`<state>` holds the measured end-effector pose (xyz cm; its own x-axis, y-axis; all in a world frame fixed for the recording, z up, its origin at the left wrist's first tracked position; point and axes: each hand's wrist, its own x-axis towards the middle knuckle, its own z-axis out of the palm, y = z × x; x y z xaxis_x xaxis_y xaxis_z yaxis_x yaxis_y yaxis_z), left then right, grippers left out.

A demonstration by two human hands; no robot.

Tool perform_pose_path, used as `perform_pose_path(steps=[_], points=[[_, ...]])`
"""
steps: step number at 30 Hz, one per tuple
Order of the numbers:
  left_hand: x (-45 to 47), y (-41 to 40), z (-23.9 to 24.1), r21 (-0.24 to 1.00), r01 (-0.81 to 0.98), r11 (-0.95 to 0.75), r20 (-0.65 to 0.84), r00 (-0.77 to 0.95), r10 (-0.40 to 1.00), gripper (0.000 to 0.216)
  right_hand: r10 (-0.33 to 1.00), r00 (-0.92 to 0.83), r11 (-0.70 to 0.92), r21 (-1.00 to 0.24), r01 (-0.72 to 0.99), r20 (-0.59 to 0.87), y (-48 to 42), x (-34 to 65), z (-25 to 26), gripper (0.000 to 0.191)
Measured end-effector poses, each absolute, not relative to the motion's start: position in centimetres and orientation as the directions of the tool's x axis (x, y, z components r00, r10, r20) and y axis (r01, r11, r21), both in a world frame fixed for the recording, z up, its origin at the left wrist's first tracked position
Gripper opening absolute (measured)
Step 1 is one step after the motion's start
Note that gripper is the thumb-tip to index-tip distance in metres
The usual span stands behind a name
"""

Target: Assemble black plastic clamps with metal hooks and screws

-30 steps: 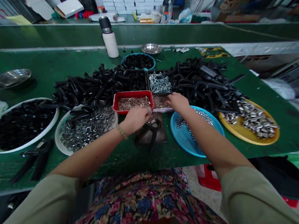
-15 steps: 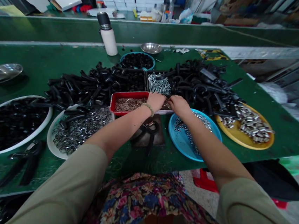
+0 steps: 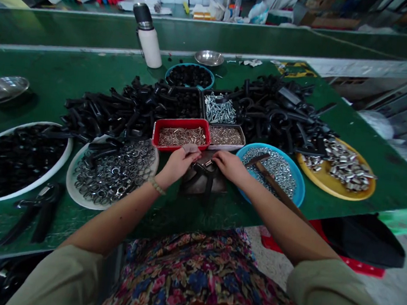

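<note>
A black part with a small metal spring (image 3: 207, 168) lies on a dark metal plate (image 3: 189, 185) in front of me. My left hand (image 3: 180, 163) is closed in a pinch at its left side, near the red tray (image 3: 161, 146) of thin copper-coloured pins. My right hand (image 3: 231, 166) pinches at the part's right side, below the pale tray (image 3: 238, 147) of small brownish pieces. Whatever the fingertips hold is too small to make out. A hammer (image 3: 275, 184) with a wooden handle rests across the blue plate (image 3: 300, 195), partly beneath my right forearm.
Silver rings fill a white bowl (image 3: 69, 188); black pieces fill another (image 3: 67, 156). Black handles (image 3: 101, 114) lie heaped on both sides. Screws (image 3: 219, 110) sit behind the trays, and metal sleeves fill a yellow plate (image 3: 354, 195). A hand gripper (image 3: 41, 213) lies at left; a thermos (image 3: 149, 46) stands behind.
Both hands have come back toward me, out of the two pin trays to the black part on the metal plate. The hammer and tray contents now show more fully.
</note>
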<state>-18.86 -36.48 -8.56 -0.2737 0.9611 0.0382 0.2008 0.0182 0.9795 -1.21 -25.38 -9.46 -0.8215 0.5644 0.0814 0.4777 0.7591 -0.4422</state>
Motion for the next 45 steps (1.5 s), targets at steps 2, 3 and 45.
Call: perform_pose_path(steps=[2,3,45], points=[[-18.4,-38.1,-9.9,0.983,0.183,0.027,0.036,-0.334,0.942,0.015,0.555,-0.828,0.783,-0.387,0.487,0.081,-25.6,-1.2,-9.4,0.016],[-18.0,-38.6,-10.4,0.986,0.164,0.037,0.026,-0.366,0.93,0.015,0.548,-0.833,0.797,-0.353,0.49,0.08,-25.8,-1.2,-9.4,0.017],[-14.4,-41.5,-9.0,0.241,0.963,-0.117,0.048,0.109,0.993,0.036,0.843,-0.538,0.523,-0.207,0.827,-0.021,-30.6,9.8,-6.4,0.046]])
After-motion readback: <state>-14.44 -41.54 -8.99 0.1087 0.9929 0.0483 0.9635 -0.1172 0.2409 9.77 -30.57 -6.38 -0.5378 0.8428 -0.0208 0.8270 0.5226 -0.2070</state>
